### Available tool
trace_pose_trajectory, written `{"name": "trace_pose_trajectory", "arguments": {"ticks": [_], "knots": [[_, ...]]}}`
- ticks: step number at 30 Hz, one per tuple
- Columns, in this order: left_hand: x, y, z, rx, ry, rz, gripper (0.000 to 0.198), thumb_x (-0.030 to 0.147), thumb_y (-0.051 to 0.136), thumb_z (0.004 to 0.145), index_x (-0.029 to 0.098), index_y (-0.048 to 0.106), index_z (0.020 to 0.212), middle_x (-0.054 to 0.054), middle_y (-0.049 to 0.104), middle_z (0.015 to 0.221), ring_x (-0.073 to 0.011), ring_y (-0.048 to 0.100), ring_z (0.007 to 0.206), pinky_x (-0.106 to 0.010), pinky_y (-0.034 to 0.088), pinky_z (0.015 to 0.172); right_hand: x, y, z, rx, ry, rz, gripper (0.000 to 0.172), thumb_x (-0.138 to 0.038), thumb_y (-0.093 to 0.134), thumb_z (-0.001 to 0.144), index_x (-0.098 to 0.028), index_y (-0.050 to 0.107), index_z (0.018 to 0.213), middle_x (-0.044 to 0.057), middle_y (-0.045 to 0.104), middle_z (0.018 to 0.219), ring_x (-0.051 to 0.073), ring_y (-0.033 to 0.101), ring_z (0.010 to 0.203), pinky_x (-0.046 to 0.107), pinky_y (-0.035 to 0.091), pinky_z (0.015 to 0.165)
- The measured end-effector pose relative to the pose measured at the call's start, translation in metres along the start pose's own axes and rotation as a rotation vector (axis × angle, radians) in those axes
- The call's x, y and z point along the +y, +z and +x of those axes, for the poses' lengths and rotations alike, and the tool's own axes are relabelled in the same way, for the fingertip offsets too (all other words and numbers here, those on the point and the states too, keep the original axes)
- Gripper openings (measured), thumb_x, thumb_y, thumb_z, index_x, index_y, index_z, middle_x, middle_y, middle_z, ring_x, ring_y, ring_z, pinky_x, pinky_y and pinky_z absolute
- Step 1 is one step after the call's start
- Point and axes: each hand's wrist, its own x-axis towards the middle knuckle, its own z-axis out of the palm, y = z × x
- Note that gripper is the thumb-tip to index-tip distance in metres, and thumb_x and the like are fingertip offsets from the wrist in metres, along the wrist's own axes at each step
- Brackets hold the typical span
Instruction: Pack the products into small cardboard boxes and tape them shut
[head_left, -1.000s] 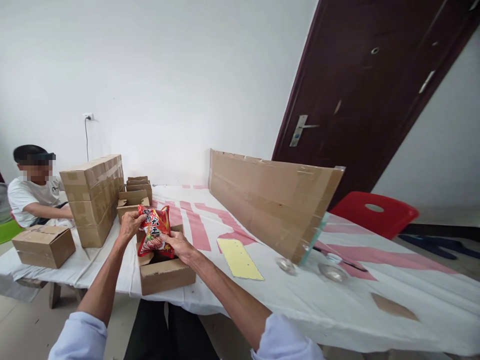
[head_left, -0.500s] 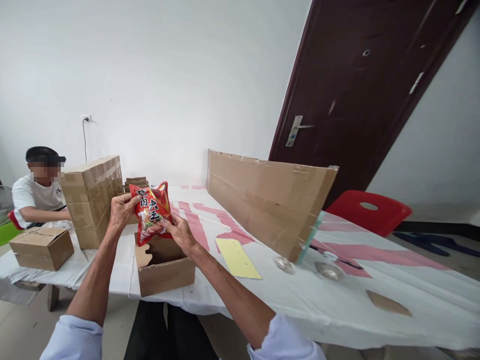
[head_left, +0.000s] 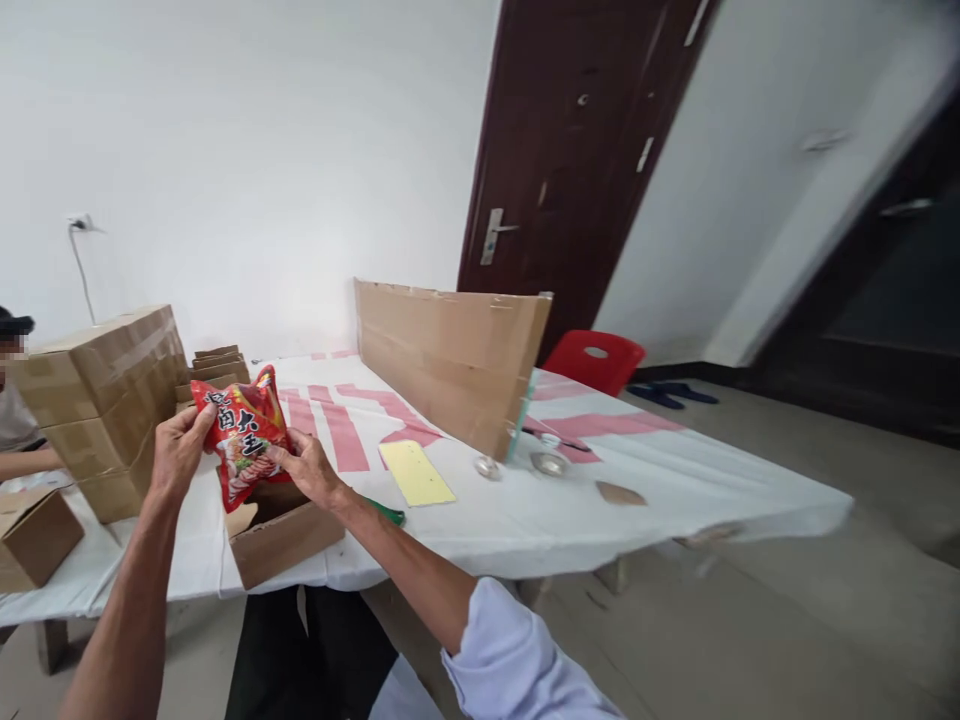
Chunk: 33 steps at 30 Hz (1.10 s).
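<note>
The left hand [head_left: 177, 450] and right hand [head_left: 313, 470] pinch a red pillow-shaped plastic packet [head_left: 244, 425]; below this grip, nearer the right hand, stands an open brown cardboard box [head_left: 285, 545].

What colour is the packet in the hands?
The packet is mostly red with dark, white-edged lettering; head view.

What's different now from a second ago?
The left hand and right hand have lifted the red packet a little higher over the open box. The view has swung right, so everything slides left in the picture. Both hands kept hold of the packet; the yellow card stayed on the table.
</note>
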Motion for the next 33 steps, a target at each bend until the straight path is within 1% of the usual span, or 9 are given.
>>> {"name": "trace_pose_trajectory", "arguments": {"ticks": [3,6,10,14,18,23,28,30,33], "knots": [[-0.012,-0.004,-0.002,-0.028,-0.017,0.036,0.051,0.066,0.080,0.075,0.016,0.077,0.079,-0.002,0.070,0.069,-0.0153,0.058,0.061,-0.026,0.050,0.058,-0.003,-0.007,-0.001,0.081,-0.002,0.095,0.054,-0.066,0.080,0.079,-0.019,0.075,0.105,0.004,0.080,0.098,0.025,0.072,0.094,0.034,0.060,0.082],[-0.028,-0.010,-0.009,-0.067,-0.060,0.151,0.061,0.071,0.079,0.073,0.016,0.081,0.099,-0.010,0.081,0.096,-0.0266,0.072,0.087,-0.034,0.059,0.073,-0.010,-0.021,-0.002,0.148,-0.010,0.138,0.053,-0.065,0.082,0.077,-0.019,0.075,0.104,0.005,0.081,0.102,0.025,0.073,0.093,0.035,0.061,0.083],[-0.053,-0.019,-0.031,-0.156,-0.083,0.349,0.066,0.073,0.081,0.068,0.020,0.079,0.107,-0.014,0.079,0.119,-0.0374,0.072,0.116,-0.045,0.059,0.092,-0.018,-0.056,-0.006,0.275,0.002,0.180,0.057,-0.067,0.084,0.074,-0.020,0.075,0.106,0.007,0.082,0.103,0.027,0.075,0.092,0.040,0.064,0.083],[-0.071,-0.026,-0.063,-0.284,-0.082,0.414,0.065,0.066,0.082,0.070,0.025,0.074,0.118,-0.013,0.069,0.138,-0.0392,0.065,0.131,-0.049,0.058,0.098,-0.015,-0.094,-0.012,0.425,-0.004,0.126,0.057,-0.067,0.084,0.074,-0.019,0.074,0.105,0.008,0.082,0.101,0.027,0.077,0.091,0.041,0.064,0.086],[-0.083,-0.025,-0.086,-0.406,-0.090,0.435,0.073,0.056,0.089,0.069,0.025,0.068,0.131,-0.013,0.062,0.142,-0.0375,0.062,0.135,-0.051,0.054,0.109,-0.007,-0.115,-0.017,0.486,-0.009,0.058,0.059,-0.069,0.084,0.073,-0.019,0.073,0.102,0.008,0.081,0.100,0.026,0.075,0.090,0.040,0.063,0.084],[-0.088,-0.027,-0.093,-0.494,-0.130,0.404,0.086,0.051,0.095,0.062,0.026,0.066,0.138,-0.013,0.058,0.139,-0.0377,0.060,0.131,-0.048,0.057,0.101,0.003,-0.121,-0.004,0.429,0.023,-0.025,0.055,-0.066,0.083,0.074,-0.018,0.071,0.099,0.008,0.079,0.097,0.024,0.073,0.086,0.039,0.061,0.080],[-0.085,-0.031,-0.093,-0.595,-0.122,0.319,0.087,0.050,0.099,0.058,0.030,0.066,0.136,-0.012,0.057,0.145,-0.0376,0.059,0.134,-0.045,0.057,0.099,0.018,-0.129,0.045,0.363,0.016,-0.206,0.052,-0.063,0.081,0.071,-0.019,0.067,0.095,0.008,0.077,0.095,0.023,0.070,0.083,0.038,0.059,0.075],[-0.087,-0.031,-0.093,-0.597,-0.134,0.299,0.080,0.051,0.097,0.062,0.031,0.067,0.134,-0.012,0.058,0.146,-0.0368,0.059,0.134,-0.045,0.057,0.099,0.029,-0.126,0.064,0.246,0.039,-0.232,0.052,-0.060,0.083,0.069,-0.018,0.067,0.095,0.007,0.076,0.089,0.023,0.069,0.079,0.037,0.059,0.071],[-0.095,-0.031,-0.091,-0.553,-0.180,0.220,0.065,0.055,0.091,0.071,0.031,0.069,0.128,-0.011,0.062,0.143,-0.0347,0.062,0.131,-0.046,0.056,0.102,0.050,-0.109,0.085,-0.045,0.143,-0.239,0.047,-0.051,0.085,0.068,-0.016,0.068,0.095,0.004,0.073,0.078,0.021,0.067,0.069,0.033,0.056,0.062]]}}
